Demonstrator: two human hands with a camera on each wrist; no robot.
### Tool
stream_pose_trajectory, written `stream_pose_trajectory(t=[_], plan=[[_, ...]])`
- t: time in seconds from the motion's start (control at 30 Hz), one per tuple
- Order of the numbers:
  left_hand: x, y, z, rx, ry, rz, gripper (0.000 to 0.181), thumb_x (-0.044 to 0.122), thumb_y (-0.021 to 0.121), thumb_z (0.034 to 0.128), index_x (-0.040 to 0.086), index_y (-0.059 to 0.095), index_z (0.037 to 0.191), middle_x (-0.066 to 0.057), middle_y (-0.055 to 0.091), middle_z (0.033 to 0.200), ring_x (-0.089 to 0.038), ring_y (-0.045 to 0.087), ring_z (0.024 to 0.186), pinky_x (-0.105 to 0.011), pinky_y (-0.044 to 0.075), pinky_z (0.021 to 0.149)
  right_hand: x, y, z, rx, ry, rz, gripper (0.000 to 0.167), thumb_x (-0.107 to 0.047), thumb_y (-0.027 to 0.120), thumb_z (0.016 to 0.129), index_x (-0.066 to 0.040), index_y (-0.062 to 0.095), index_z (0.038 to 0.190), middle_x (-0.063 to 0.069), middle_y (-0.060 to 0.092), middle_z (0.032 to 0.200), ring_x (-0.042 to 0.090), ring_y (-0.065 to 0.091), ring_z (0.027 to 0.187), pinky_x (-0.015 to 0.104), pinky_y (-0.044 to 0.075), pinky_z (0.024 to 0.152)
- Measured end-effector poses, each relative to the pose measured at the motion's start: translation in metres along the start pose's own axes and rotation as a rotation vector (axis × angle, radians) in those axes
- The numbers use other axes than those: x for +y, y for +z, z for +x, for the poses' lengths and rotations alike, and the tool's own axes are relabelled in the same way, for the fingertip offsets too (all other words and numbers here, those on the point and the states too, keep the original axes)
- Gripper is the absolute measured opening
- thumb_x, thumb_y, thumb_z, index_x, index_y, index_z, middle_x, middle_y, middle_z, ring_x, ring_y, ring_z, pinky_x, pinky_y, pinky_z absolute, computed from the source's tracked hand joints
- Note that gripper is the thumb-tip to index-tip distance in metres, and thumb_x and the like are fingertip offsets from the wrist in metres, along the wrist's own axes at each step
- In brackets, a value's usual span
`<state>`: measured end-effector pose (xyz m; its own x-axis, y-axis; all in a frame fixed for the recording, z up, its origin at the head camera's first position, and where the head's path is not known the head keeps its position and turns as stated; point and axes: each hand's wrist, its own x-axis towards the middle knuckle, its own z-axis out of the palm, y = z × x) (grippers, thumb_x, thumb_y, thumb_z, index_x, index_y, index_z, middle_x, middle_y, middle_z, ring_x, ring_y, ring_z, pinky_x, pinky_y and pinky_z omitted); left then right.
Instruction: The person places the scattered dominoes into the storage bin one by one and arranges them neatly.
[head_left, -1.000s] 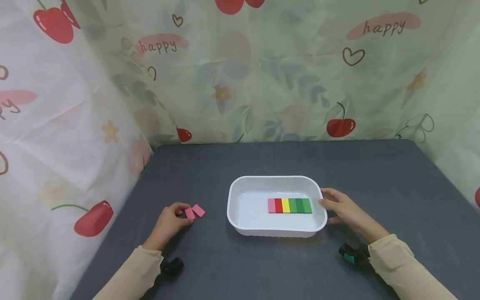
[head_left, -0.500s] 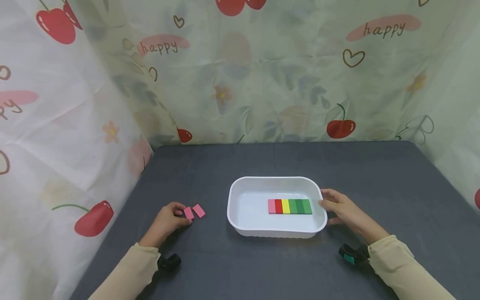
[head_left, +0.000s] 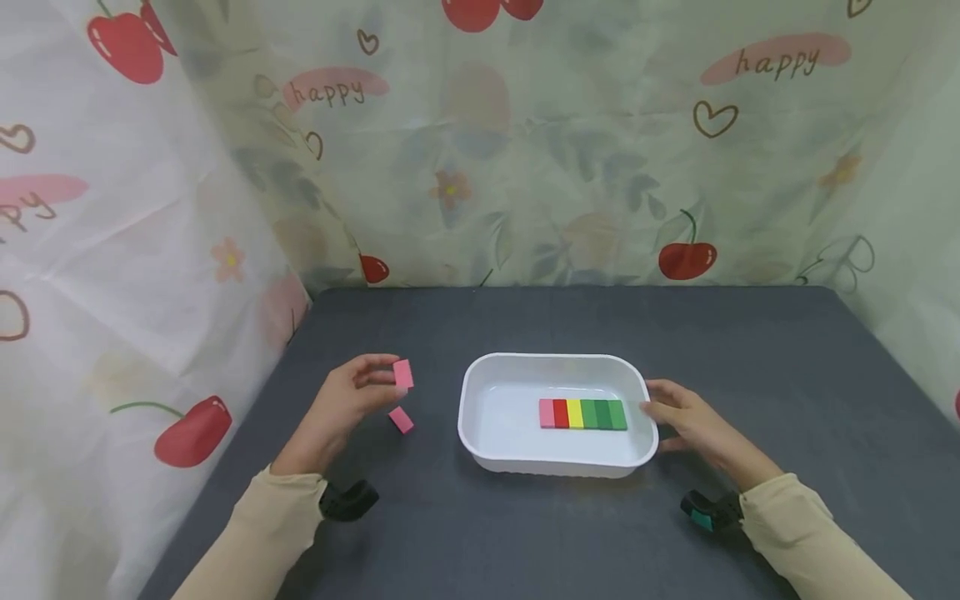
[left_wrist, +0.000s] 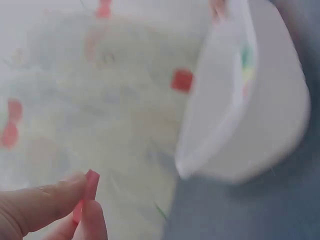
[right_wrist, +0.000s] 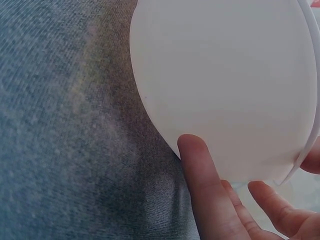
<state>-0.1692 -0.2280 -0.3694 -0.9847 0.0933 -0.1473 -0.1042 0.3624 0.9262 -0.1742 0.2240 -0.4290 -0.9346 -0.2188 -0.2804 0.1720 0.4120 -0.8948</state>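
My left hand pinches a small pink block between thumb and fingertips, raised above the table. The left wrist view shows the same pink block edge-on. Below it, a second pink block lies slanted on the table. A white plastic tray stands to the right. Inside, a row of flat blocks runs pink, red, yellow and several greens. My right hand holds the tray's right end, thumb at the rim, fingers against the outer wall.
A dark grey cloth covers the table. Behind and at the sides hang light curtains with cherry prints. Black straps with devices sit at both wrists.
My left hand has lifted one pink block off the table, up and slightly right. The other pink block stays down. My right hand keeps its place on the tray.
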Motion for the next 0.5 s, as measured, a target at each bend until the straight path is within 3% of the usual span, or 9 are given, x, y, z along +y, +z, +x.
stream_pose_trajectory(t=[0.1, 0.27, 0.37, 0.5], plan=[[0.02, 0.014, -0.001, -0.034, 0.059, -0.039, 0.056, 0.023, 0.074, 0.0855, 0.016, 0.052, 0.136, -0.013, 0.058, 0.124, -0.021, 0.062, 0.104, -0.044, 0.046, 0.098, 0.0, 0.0, 0.0, 0.001, 0.009, -0.005, 0.064, -0.026, 0.05, 0.1, 0.006, 0.02, 0.148, 0.035, 0.03, 0.147, 0.05, 0.044, 0.127, 0.047, 0.056, 0.079], [0.047, 0.044, 0.001, -0.105, 0.094, -0.164, 0.055, 0.014, 0.075, 0.0841, 0.016, 0.053, 0.135, -0.012, 0.058, 0.122, -0.021, 0.06, 0.106, -0.042, 0.046, 0.1, 0.0, 0.0, 0.0, 0.002, 0.016, 0.001, 0.064, -0.027, 0.05, 0.1, 0.005, 0.021, 0.148, 0.035, 0.031, 0.147, 0.05, 0.044, 0.126, 0.047, 0.056, 0.078], [0.055, 0.064, 0.007, -0.127, 0.081, -0.248, 0.055, 0.008, 0.074, 0.0828, 0.016, 0.053, 0.133, -0.01, 0.059, 0.12, -0.02, 0.06, 0.104, -0.038, 0.048, 0.096, 0.0, 0.0, 0.0, 0.0, 0.01, 0.01, 0.064, -0.026, 0.05, 0.1, 0.005, 0.021, 0.147, 0.035, 0.032, 0.146, 0.049, 0.046, 0.124, 0.047, 0.056, 0.078], [0.056, 0.092, 0.017, -0.133, 0.042, -0.329, 0.054, 0.002, 0.073, 0.0822, 0.015, 0.053, 0.131, -0.01, 0.058, 0.119, -0.019, 0.062, 0.1, -0.035, 0.052, 0.091, 0.0, -0.001, 0.0, -0.003, 0.009, 0.015, 0.064, -0.026, 0.05, 0.1, 0.005, 0.021, 0.147, 0.036, 0.033, 0.145, 0.049, 0.046, 0.124, 0.047, 0.057, 0.077]])
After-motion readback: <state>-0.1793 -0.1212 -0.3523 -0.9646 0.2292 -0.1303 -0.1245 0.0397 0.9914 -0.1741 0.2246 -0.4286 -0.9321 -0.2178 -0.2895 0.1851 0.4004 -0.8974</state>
